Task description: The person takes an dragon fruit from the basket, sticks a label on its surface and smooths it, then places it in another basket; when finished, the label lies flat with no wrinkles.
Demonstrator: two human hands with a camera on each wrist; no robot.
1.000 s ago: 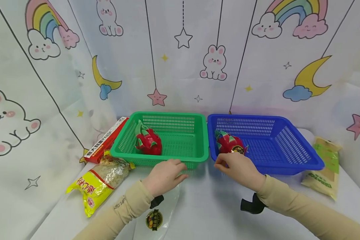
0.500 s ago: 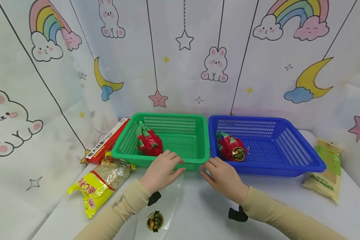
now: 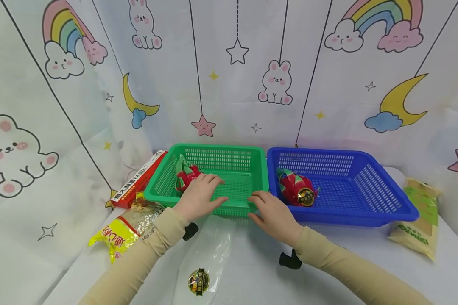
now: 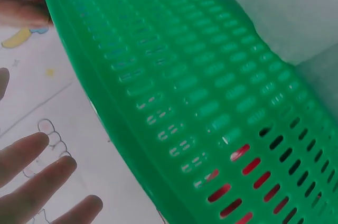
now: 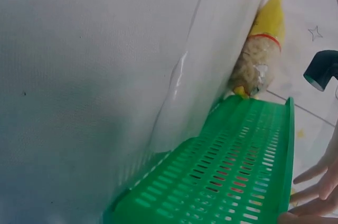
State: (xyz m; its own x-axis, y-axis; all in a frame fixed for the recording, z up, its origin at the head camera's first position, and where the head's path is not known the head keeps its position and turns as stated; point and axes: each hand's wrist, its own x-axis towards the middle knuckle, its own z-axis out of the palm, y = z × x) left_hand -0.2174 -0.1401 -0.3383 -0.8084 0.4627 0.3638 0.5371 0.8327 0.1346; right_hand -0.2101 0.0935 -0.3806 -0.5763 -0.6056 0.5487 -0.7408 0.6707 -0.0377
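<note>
In the head view my left hand (image 3: 200, 196), fingers spread, is over the front rim of the green basket (image 3: 257, 182). Beneath its fingers a red dragon fruit (image 3: 185, 174) with green scales is partly hidden. The left wrist view shows spread fingertips (image 4: 66, 166) apart from the rim. My right hand (image 3: 276, 218) is at the basket's front right corner, fingers loosely bent by the rim; whether they touch it cannot be told. Another dragon fruit (image 3: 295, 186), bearing a round black and gold sticker, lies in the blue basket (image 3: 385, 199) to the right.
A clear plastic sheet or bag (image 3: 213, 245) with a round sticker lies on the white table (image 3: 252, 275). At left are a yellow pasta bag (image 3: 118, 233) and a red pasta box (image 3: 139, 178). A green and beige packet (image 3: 417, 220) lies right of the blue basket.
My right hand has moved left from the blue basket to the green basket's front right corner. My left hand has shifted slightly up and forward over the rim, covering part of the dragon fruit.
</note>
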